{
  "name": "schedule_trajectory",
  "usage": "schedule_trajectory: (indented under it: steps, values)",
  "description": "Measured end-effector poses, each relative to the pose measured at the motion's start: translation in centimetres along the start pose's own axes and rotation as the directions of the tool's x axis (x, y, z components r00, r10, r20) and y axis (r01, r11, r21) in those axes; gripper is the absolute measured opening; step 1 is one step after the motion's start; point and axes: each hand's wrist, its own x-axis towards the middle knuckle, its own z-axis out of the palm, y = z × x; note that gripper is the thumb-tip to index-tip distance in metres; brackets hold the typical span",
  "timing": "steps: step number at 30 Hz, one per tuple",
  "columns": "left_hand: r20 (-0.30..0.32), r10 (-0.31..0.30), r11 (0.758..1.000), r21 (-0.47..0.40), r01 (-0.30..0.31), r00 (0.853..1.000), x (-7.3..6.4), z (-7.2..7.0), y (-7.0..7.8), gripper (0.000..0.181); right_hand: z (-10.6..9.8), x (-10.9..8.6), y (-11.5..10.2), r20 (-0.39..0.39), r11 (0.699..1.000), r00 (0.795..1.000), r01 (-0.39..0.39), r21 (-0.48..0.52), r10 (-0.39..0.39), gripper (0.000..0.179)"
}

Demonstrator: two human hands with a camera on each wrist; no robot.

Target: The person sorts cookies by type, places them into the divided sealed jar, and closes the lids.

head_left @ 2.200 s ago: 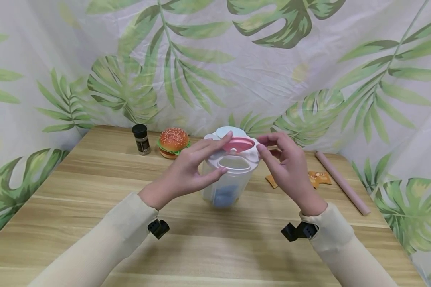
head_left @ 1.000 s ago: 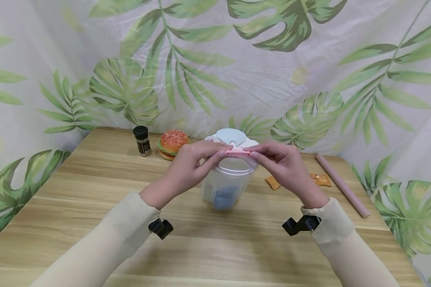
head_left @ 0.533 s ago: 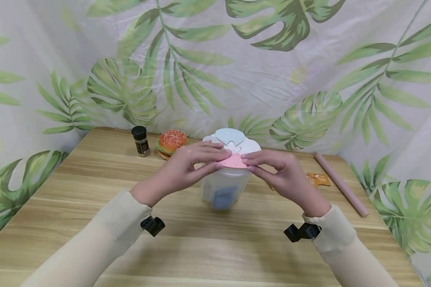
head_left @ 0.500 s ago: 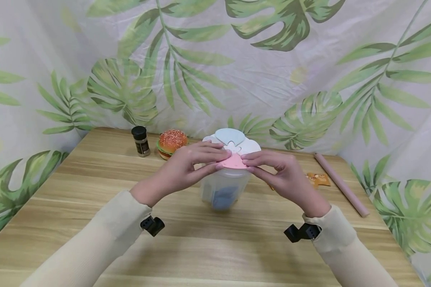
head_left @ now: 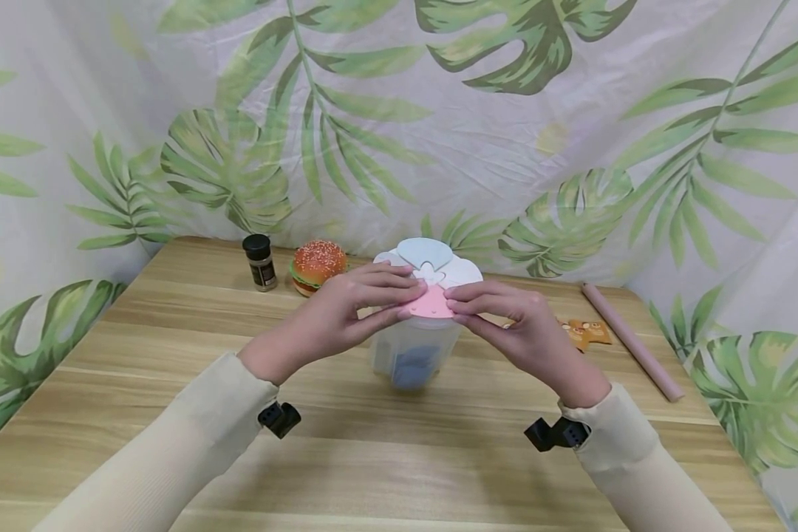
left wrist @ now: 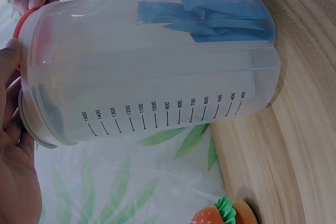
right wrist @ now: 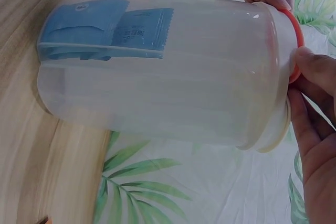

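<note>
A clear plastic storage container [head_left: 439,340] stands upright on the table, with white lid sections and one pale blue flap [head_left: 425,252] on top. Its pink flap [head_left: 434,303] lies down over the front opening. My left hand [head_left: 335,310] holds the flap's left side, fingers on top and thumb at the front edge. On the right side, my right hand [head_left: 519,329] holds the same flap likewise. Several blue sachets [left wrist: 226,17] lie at the bottom of one compartment. Measuring marks run along the container's wall in the left wrist view.
A black-capped seasoning jar [head_left: 260,263] and a toy hamburger [head_left: 318,266] stand at the back left. Orange packets [head_left: 592,332] lie to the right, partly behind my right hand, beside a pink rod [head_left: 632,341]. A leaf-patterned cloth [head_left: 372,133] hangs behind the wooden table [head_left: 372,458].
The pink flap was raised, showing the opening beneath it; both hands took its edges and swung it forward and down. Over the last half second, little has moved.
</note>
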Motion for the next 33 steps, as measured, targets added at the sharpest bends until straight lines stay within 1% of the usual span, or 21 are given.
schedule_trajectory:
  steps: [6, 12, 15, 17, 20, 22, 24, 26, 28, 29, 31, 32, 33]
  values:
    - [0.006, 0.015, 1.000, -0.004, -0.015, 1.000, -0.1, 0.0, 0.2, 0.035, 0.2, -0.1, 0.1, -0.005, 0.999, 0.999, 0.046, -0.027, -0.046, 0.033]
    - [0.012, 0.015, 1.000, 0.002, -0.015, 1.000, -0.2, 0.1, 0.0, 0.036, 0.5, -0.2, 0.4, -0.028, 0.988, 0.990, 0.135, -0.073, -0.138, 0.036]
    - [0.010, 0.016, 1.000, 0.012, -0.016, 1.000, -0.2, 0.2, 0.0, 0.036, 0.5, -0.2, 0.4, -0.029, 0.984, 0.987, 0.156, -0.088, -0.159, 0.038]
    - [0.006, 0.017, 1.000, 0.019, -0.017, 1.000, -0.2, 0.2, 0.0, 0.036, 0.5, -0.2, 0.3, -0.025, 0.983, 0.988, 0.152, -0.106, -0.155, 0.038]
    - [-0.002, 0.006, 1.000, 0.021, -0.006, 1.000, -0.2, 0.2, 0.2, 0.037, 0.4, -0.3, 0.2, -0.009, 0.985, 0.992, 0.120, -0.125, -0.123, 0.037]
    - [-0.008, -0.018, 1.000, 0.015, 0.018, 1.000, -0.3, 0.3, 0.4, 0.037, 0.3, -0.4, 0.1, 0.002, 0.988, 0.996, 0.089, -0.123, -0.089, 0.038]
    - [-0.017, -0.048, 0.999, 0.007, 0.048, 0.999, -0.4, 0.5, 0.6, 0.040, 0.3, -0.6, 0.1, -0.002, 0.993, 0.998, 0.059, -0.098, -0.060, 0.038]
    - [-0.038, -0.073, 0.997, -0.006, 0.073, 0.997, -0.6, 0.7, 0.9, 0.042, 0.3, -0.8, 0.3, -0.047, 0.999, 0.998, 0.046, -0.030, -0.047, 0.032]
    - [-0.080, -0.092, 0.996, -0.011, 0.092, 0.992, -0.9, 1.1, 1.1, 0.046, 0.4, -1.0, 0.7, -0.137, 0.997, 0.990, 0.047, 0.057, -0.039, 0.024]
    - [-0.112, -0.101, 0.995, -0.009, 0.101, 0.989, -1.1, 1.3, 1.2, 0.048, 0.4, -1.1, 1.0, -0.192, 0.993, 0.981, 0.055, 0.103, -0.035, 0.021]
    - [-0.190, -0.130, 0.991, -0.019, 0.129, 0.973, -1.4, 1.7, 1.3, 0.053, 0.5, -1.2, 1.5, -0.294, 0.986, 0.956, 0.058, 0.157, -0.009, 0.018]
    - [-0.230, -0.152, 0.988, -0.028, 0.150, 0.961, -1.6, 1.9, 1.4, 0.057, 0.6, -1.3, 1.8, -0.334, 0.986, 0.942, 0.037, 0.162, 0.020, 0.019]
    - [-0.268, -0.178, 0.984, -0.039, 0.174, 0.947, -1.8, 2.0, 1.4, 0.060, 0.6, -1.4, 2.1, -0.356, 0.984, 0.933, 0.002, 0.176, 0.062, 0.020]
